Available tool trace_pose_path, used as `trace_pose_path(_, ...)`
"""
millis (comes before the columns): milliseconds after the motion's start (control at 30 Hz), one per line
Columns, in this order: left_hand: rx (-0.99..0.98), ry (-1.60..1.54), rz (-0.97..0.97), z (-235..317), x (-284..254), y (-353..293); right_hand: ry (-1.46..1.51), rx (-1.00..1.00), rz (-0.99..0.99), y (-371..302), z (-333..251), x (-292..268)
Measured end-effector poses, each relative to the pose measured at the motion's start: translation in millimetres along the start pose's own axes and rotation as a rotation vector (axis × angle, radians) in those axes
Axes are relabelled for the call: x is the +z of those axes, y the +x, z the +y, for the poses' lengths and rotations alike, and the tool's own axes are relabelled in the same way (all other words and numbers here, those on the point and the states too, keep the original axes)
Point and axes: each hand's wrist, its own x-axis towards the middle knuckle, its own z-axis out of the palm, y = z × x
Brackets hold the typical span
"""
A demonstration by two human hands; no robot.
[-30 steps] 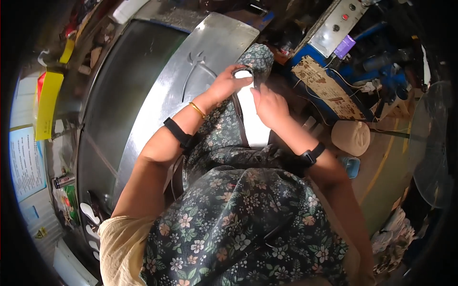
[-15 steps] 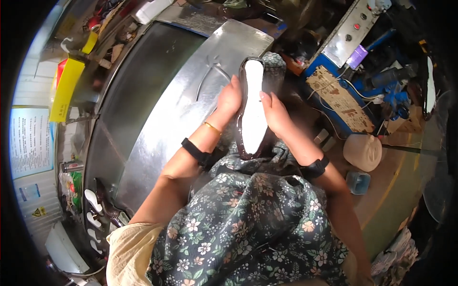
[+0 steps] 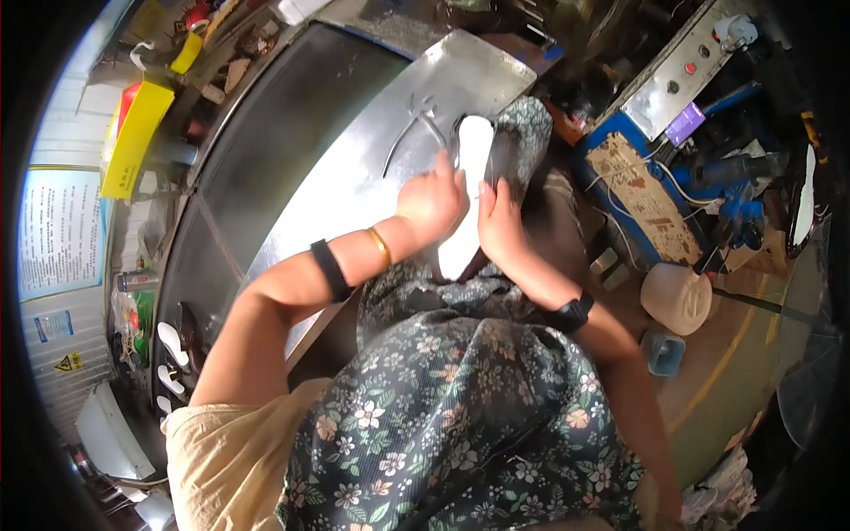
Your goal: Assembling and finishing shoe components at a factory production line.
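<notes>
Over my apron-covered lap lies a dark, glossy shoe upper with its white sole-shaped underside (image 3: 476, 146) facing up. My left hand (image 3: 432, 202) grips its left side with curled fingers, the fingertips reaching onto the white face. On the opposite side my right hand (image 3: 502, 221) holds the shoe, its fingers pressed along the right edge. Both hands sit about midway along the shoe and hide part of its dark sides. A pair of metal pincers (image 3: 416, 124) rests on the metal worktop just beyond my left hand.
The shiny metal worktop (image 3: 328, 190) adjoins a dark belt (image 3: 274, 106). More shoes with white undersides (image 3: 172, 345) stand at the lower left; another (image 3: 804, 199) is at the far right. A blue machine (image 3: 611, 150), a pale jug (image 3: 676, 296) and a blue container (image 3: 664, 352) are on the right.
My left hand has shifted from the shoe's outer left edge over its white underside, the elbow swinging outward. My right hand has slid down slightly. The whole view has turned a little.
</notes>
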Motion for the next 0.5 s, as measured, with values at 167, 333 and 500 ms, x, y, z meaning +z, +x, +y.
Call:
trace_pose_path(167,0.029,-0.456,0.360,-22.3,45.9,-1.5,0.011,0.012,-0.085,0.2,2.4,-10.6)
trace_pose_path(333,-0.564,-1.682,-0.239,-15.7,10.0,51.1,0.493,0.392,-0.428,61.3,16.4,-57.7)
trace_pose_path(500,-0.391,-1.177,-0.153,13.1,26.7,123.8,0.069,0.126,-0.022,165.3,36.7,-10.7)
